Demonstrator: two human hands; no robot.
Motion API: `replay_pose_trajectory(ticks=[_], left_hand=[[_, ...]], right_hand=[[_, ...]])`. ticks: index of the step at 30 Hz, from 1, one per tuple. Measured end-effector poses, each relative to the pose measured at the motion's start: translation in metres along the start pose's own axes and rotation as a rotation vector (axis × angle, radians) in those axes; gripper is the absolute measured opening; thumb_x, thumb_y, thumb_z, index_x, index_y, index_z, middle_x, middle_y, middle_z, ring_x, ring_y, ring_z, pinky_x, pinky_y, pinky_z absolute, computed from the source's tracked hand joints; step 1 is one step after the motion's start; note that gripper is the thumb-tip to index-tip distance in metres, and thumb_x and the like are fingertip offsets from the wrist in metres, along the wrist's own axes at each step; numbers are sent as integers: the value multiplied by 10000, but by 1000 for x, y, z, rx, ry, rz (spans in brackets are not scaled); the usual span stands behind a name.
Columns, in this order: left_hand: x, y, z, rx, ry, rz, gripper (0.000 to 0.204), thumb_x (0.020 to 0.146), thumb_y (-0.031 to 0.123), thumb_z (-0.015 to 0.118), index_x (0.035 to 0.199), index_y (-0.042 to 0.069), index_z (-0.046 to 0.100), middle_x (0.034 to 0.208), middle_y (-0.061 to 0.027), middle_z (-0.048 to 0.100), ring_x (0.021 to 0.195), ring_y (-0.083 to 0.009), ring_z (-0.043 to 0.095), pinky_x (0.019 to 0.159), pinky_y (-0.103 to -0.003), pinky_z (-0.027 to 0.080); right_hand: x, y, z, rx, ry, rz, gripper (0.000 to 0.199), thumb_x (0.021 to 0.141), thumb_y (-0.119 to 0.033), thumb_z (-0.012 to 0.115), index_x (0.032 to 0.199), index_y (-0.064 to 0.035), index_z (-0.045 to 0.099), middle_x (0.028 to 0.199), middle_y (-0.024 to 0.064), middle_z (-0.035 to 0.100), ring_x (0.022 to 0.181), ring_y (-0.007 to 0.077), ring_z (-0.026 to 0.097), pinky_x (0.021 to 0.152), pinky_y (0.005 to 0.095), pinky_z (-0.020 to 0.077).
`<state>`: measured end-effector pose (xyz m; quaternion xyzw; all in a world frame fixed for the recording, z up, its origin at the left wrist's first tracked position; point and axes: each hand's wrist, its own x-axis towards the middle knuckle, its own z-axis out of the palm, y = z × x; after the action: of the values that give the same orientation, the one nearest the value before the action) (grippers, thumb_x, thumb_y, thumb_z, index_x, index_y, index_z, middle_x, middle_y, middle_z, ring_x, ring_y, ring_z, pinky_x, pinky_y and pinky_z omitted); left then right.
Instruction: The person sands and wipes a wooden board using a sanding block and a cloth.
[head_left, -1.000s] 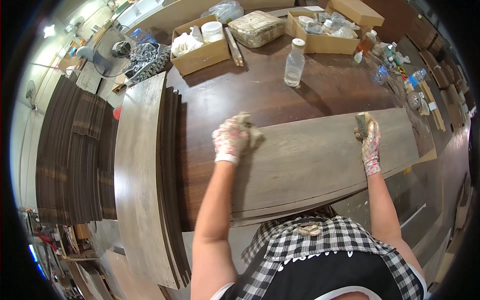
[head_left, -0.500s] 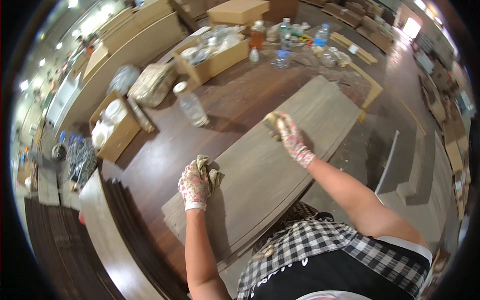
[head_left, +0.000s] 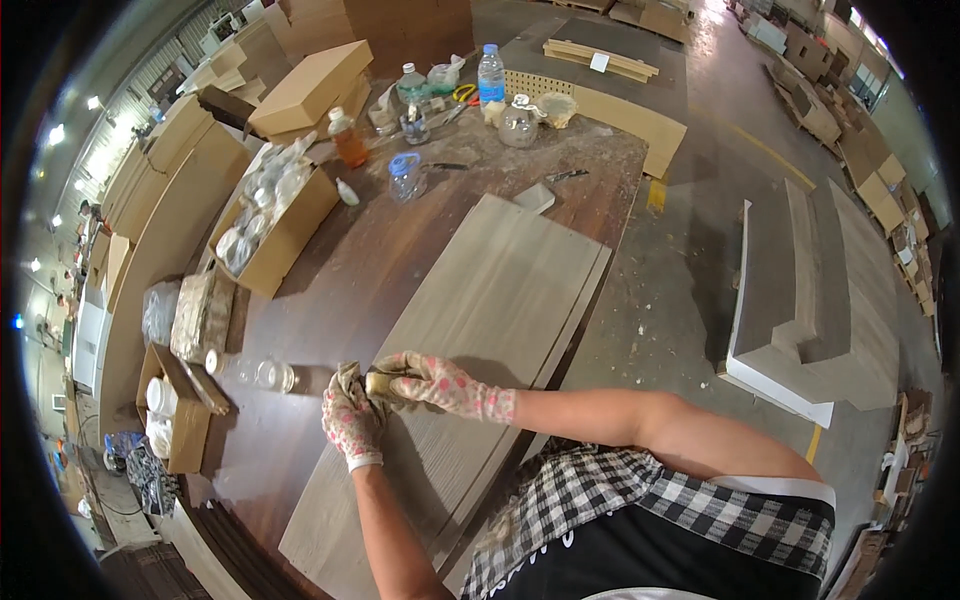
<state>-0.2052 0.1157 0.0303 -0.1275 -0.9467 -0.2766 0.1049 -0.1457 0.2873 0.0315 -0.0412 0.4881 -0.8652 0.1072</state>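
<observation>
Both my hands wear white gloves with pink spots and soiled fingers. They meet over the near left part of a grey wood-grain board [head_left: 480, 290] on the brown table. My left hand [head_left: 352, 425] is closed around a crumpled grey-brown rag [head_left: 347, 378], partly hidden by its fingers. Pinched in my right hand [head_left: 435, 385] is a small yellowish block [head_left: 378, 384], its end close against the left hand's fingers. At least one more board shows beneath the top one along the right edge. Left of my hands, a clear bottle with a white cap [head_left: 270, 376] lies or leans on the table.
Cardboard boxes with bagged items [head_left: 290, 235] and white containers [head_left: 180, 440] line the table's left side. Toward the far end stand an amber bottle [head_left: 347, 140], a blue-capped jar [head_left: 406, 180], a water bottle [head_left: 491, 78] and a round glass jar [head_left: 519, 125]. Grey panels [head_left: 800, 300] stand right.
My right hand has come from the board's far part back beside my left hand, bringing the small block along. The view has swung to the right.
</observation>
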Motion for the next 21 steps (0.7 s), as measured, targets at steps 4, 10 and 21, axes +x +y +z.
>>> replay_pose_trajectory(ticks=[4, 10, 21], left_hand=[[19, 24, 24, -5, 24, 10, 219, 900, 173, 546, 1090, 113, 637, 1015, -115, 652, 922, -303, 623, 805, -396, 490], [42, 72, 52, -22, 4, 22, 237, 924, 171, 528, 1111, 65, 628, 1040, -127, 659, 938, -280, 635, 826, -363, 489], [50, 104, 65, -32, -3, -106, 207, 894, 111, 540, 1074, 69, 634, 1069, -89, 649, 996, -259, 605, 892, -353, 453]], right_hand=[[-36, -76, -77, 13, 153, -223, 455, 879, -215, 651, 1270, -36, 500, 1185, 84, 556, 1054, 139, 551, 889, 246, 492], [-103, -171, -232, -624, 422, -326, 480, 817, -204, 716, 1228, -24, 545, 1222, 97, 562, 1151, 203, 529, 1003, 334, 422], [-32, -172, -272, -1208, 190, -258, 438, 785, -270, 705, 1173, -100, 594, 1154, 69, 611, 1107, 261, 540, 965, 399, 413]])
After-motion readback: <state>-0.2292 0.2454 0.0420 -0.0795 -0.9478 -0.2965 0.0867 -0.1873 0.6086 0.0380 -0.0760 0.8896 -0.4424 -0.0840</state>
